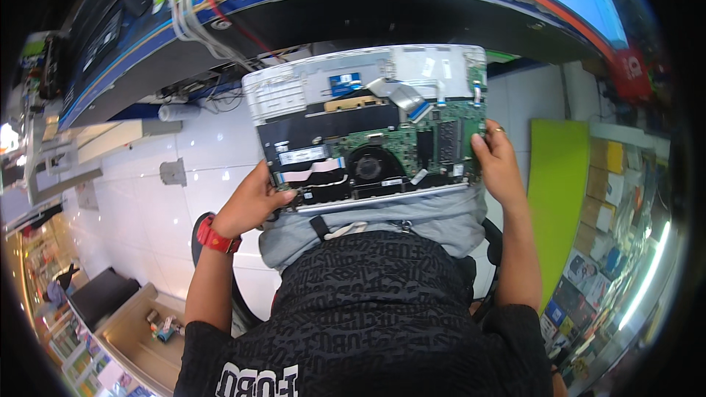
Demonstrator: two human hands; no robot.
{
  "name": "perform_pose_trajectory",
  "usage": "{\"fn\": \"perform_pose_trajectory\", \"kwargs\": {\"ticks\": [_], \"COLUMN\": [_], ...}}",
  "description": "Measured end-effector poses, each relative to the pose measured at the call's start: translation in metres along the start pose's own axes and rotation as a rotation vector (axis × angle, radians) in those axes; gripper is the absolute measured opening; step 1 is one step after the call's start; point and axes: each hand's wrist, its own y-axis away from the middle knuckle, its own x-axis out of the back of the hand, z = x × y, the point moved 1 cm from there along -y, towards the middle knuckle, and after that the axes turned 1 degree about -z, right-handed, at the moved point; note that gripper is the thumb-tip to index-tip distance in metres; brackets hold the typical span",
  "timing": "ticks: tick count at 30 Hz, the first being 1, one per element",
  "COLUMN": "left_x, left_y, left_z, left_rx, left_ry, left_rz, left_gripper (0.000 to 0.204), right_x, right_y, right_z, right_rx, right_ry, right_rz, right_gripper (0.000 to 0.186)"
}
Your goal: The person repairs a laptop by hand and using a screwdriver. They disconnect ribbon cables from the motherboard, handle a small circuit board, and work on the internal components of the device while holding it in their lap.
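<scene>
Over my lap I hold an opened laptop base with its inner parts bared. My left hand grips its near left corner, thumb on top. On the right edge, my right hand has its thumb over the rim and the fingers underneath, mostly hidden. A round black fan sits near the middle, beside a green circuit board. Loose flat ribbon cables curl up above the board. A pale strip cable crosses the lower left part. The silver frame shows along the far side.
A dark-fronted workbench spans the far side, with white cables hanging off its left. A lime green panel and glass display shelves stand at right. An open drawer lies at lower left, above a tiled floor.
</scene>
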Motion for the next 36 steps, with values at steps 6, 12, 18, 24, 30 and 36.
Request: {"fn": "perform_pose_trajectory", "kwargs": {"ticks": [6, 12, 18, 24, 30, 36], "left_x": [-0.001, -0.006, -0.007, -0.007, -0.007, -0.008], "left_y": [0.001, 0.000, 0.001, 0.002, 0.001, 0.003], "left_z": [0.000, 0.008, 0.008, 0.007, 0.006, 0.009], "left_rx": [-0.010, -0.047, -0.038, -0.048, -0.072, -0.064], "left_ry": [0.062, 0.089, 0.156, 0.175, 0.187, 0.162], "left_rz": [-0.016, -0.024, -0.026, -0.030, -0.039, -0.018], "left_gripper": [0.064, 0.065, 0.062, 0.062, 0.062, 0.063], "right_x": [-0.006, -0.008, -0.030, -0.036, -0.033, -0.014], "right_y": [0.001, 0.009, 0.016, 0.017, 0.016, 0.011], "right_z": [-0.004, -0.020, -0.051, -0.052, -0.046, -0.048], "right_rx": [0.035, 0.254, 0.614, 0.593, 0.599, 0.567], "right_ry": [0.097, 0.485, 0.903, 1.004, 0.926, 0.788], "right_rz": [0.075, 0.266, 0.295, 0.271, 0.257, 0.390], "right_gripper": [0.035, 0.043, 0.043, 0.048, 0.048, 0.038]}}
